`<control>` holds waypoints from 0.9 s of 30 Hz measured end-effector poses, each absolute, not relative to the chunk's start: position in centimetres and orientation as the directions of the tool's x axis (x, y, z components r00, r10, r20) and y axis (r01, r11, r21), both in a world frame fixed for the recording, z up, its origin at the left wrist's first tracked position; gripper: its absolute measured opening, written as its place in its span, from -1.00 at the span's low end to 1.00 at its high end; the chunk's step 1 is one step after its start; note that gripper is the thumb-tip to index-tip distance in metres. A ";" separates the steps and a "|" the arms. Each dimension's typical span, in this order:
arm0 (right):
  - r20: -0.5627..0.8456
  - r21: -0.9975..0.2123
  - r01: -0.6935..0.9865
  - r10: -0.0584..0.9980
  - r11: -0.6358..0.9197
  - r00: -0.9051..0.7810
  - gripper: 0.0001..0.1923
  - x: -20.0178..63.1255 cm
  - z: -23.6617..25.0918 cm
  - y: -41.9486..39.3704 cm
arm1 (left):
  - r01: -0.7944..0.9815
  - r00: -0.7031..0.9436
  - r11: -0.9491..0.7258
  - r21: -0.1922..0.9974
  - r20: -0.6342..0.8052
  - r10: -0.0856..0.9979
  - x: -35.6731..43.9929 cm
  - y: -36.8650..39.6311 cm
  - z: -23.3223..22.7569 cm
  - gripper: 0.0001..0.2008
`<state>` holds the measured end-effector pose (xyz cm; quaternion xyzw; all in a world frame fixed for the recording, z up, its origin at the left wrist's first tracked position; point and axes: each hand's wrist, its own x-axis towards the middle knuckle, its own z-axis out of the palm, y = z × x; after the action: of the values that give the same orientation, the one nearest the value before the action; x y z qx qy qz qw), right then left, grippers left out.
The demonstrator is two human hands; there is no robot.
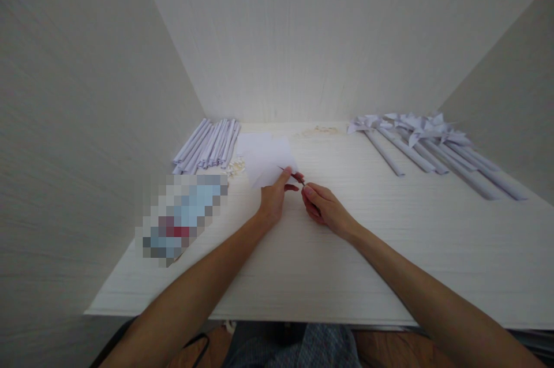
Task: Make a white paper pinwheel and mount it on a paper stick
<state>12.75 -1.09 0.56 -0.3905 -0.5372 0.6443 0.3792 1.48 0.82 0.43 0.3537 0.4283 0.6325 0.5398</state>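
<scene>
While pinching the near corner of a white paper sheet (268,157) between thumb and fingers, left hand (273,199) closed on that edge, sheet lying flat on the table (389,252) and stretching away toward the back wall. Right hand (324,205) just beside it, nearly touching, fingers curled narrow around something small and thin with a reddish bit (296,176), tip meeting the paper's corner; too small to tell what exactly. Paper smooth, matte, roughly rectangular, maybe more than one sheet stacked, hard to say. Table pale, with a faint wood-grain streak. Back left, close to the sheet: a bundle of rolled paper tubes (208,146), thin, straight, packed side by side, somewhere around ten, can't count exactly. Just beside those, a little heap of pale scraps (236,167). Back right, well apart from both hands: finished paper pinwheels (428,146), folded white tops on rolled-paper sticks, fanned out, about seven or eight, overlapping too much for a firm count. Near left edge, a blurred-out patch (182,218), bluish with some red. Some faint crumbs (318,131) near the back wall too.
</scene>
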 end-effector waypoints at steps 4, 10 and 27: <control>-0.099 -0.989 -0.063 0.910 -0.135 -0.403 -0.58 12.7 0.7 -1.1 | -0.396 -0.169 -0.059 0.916 -0.009 0.986 1.5 0.8 0.5 -0.82; -0.096 -0.990 -0.057 0.914 -0.128 -0.394 -0.59 12.8 0.6 -1.1 | -0.393 -0.176 -0.049 0.918 -0.022 0.984 1.5 0.9 0.5 -0.83; -0.089 -0.993 -0.040 0.919 -0.113 -0.383 -0.60 12.9 0.4 -1.0 | -0.383 -0.175 -0.083 0.920 0.016 0.984 1.5 0.8 0.5 -0.84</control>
<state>12.86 -1.00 0.45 -0.4030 -0.5452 0.6280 0.3821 1.46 0.83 0.48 0.3593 0.4185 0.6422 0.5322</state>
